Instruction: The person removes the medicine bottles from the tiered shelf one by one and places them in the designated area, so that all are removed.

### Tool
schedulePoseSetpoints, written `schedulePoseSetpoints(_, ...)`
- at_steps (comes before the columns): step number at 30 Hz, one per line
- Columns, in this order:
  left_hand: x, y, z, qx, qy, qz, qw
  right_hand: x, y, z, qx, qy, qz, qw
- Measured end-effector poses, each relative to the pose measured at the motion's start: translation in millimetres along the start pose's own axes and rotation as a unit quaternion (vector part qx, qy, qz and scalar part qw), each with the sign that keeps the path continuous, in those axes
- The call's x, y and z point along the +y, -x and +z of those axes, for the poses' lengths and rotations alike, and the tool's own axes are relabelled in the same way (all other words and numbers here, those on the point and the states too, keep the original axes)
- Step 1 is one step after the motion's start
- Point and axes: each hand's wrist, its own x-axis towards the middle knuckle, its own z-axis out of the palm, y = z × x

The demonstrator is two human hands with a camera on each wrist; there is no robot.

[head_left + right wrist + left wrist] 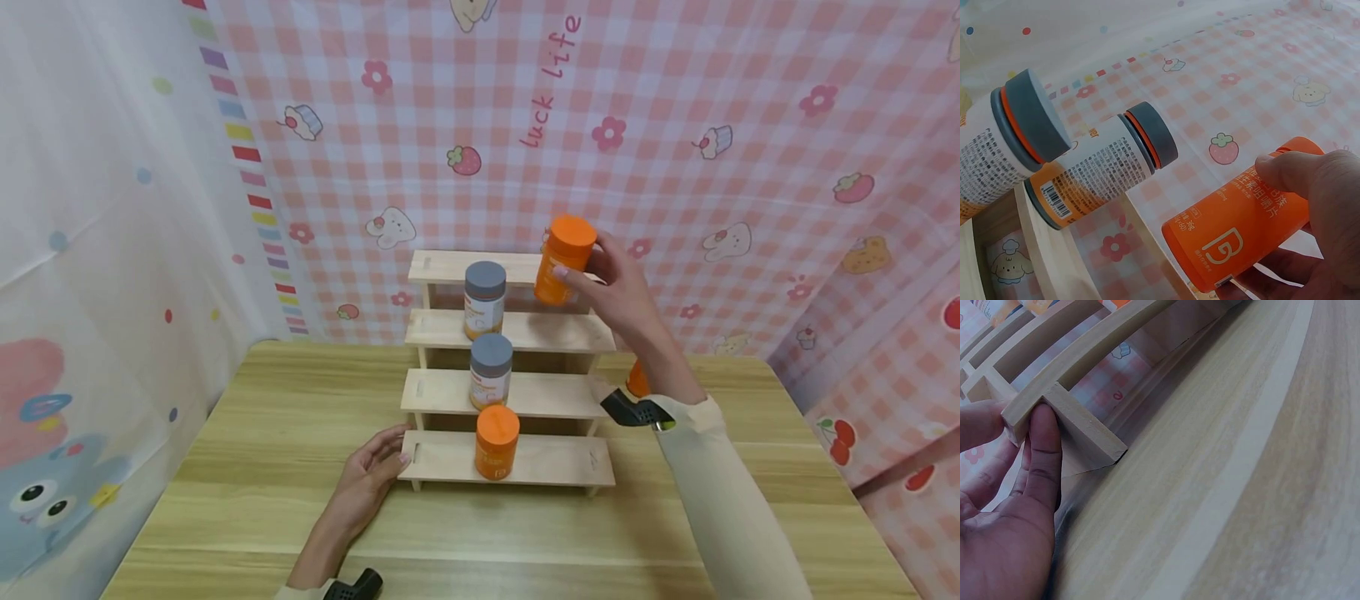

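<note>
A stepped wooden display rack (558, 458) stands on the table. My left hand (363, 483) pinches the left end of its lowest step, with the thumb on top and fingers beneath in the left wrist view. Above the right part of the top step, my right hand (626, 292) holds an orange pill bottle (564, 254), slightly tilted, between thumb and fingers. Its white print shows in the right wrist view. One grey-capped bottle (484, 310) stands on the second step from the top, another grey-capped bottle (491, 379) on the step below. The lowest step carries an orange bottle (497, 450).
Behind the right wrist, an orange object (637, 382) shows partly, to the right of the rack. A pink checked curtain (450, 100) hangs close behind the rack, and a white curtain (97, 250) is on the left. The wood-grain table (300, 400) extends to both sides.
</note>
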Motion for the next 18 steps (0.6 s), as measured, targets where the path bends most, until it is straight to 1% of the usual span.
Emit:
schedulePoseSetpoints(6,0.3,-0.2,-0.7,-0.002,0.003,-0.008,1.0000,8,8,-8.0,0.003,0.000,-0.014,1.000)
schedulePoseSetpoints(9,0.5,-0.1,-0.9,-0.003,0.001,-0.009,1.0000,12,12,-12.4,0.007,0.000,-0.014,1.000)
schedulePoseSetpoints(18,0.1,-0.2,-1.7,-0.006,0.001,-0.009,0.9999,21,25,-26.5,0.024,0.021,0.013,0.999)
